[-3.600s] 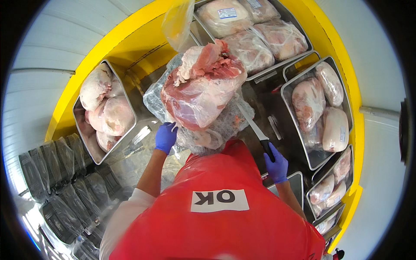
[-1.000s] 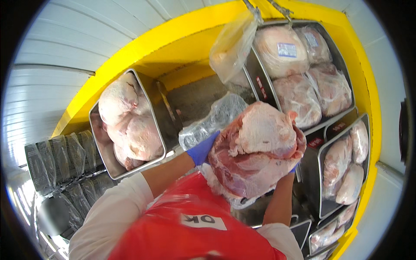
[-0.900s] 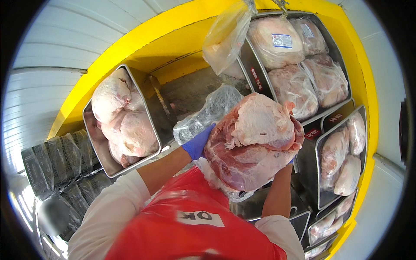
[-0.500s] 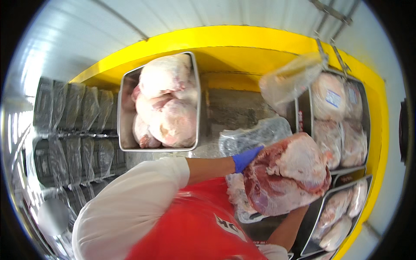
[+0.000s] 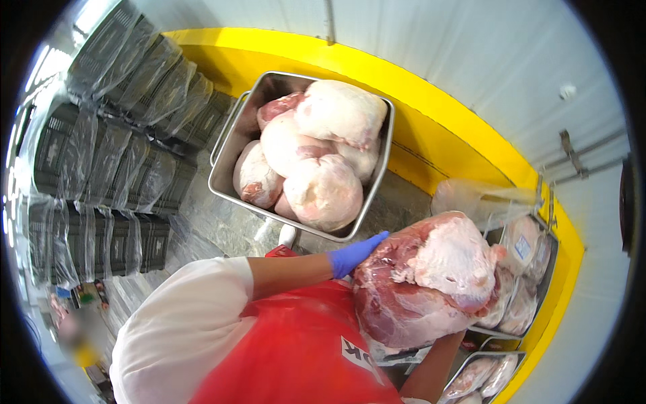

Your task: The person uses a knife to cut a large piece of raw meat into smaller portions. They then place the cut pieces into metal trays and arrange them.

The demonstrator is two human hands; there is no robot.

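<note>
A large piece of red meat with a white fat cap (image 5: 420,299) is held at the lower right, in front of my red apron (image 5: 282,340). My left hand (image 5: 353,252), in a blue glove, grips its left side. My right forearm (image 5: 437,357) reaches beneath the meat, and the hand there is hidden behind it. Just above my left hand stands a steel bin (image 5: 222,179) heaped with pale, fat-covered meat pieces (image 5: 323,188).
Crates with plastic liners (image 5: 94,158) are stacked at the left. Bins of bagged meat (image 5: 521,303) line the right, near a hanging clear bag (image 5: 471,195). A yellow barrier (image 5: 437,101) runs along the pale wall. Grey floor (image 5: 134,296) shows lower left.
The meat has been lifted off the plastic by my hands; the knife is no longer visible. My view has turned left, bringing the steel bin and crates toward the centre.
</note>
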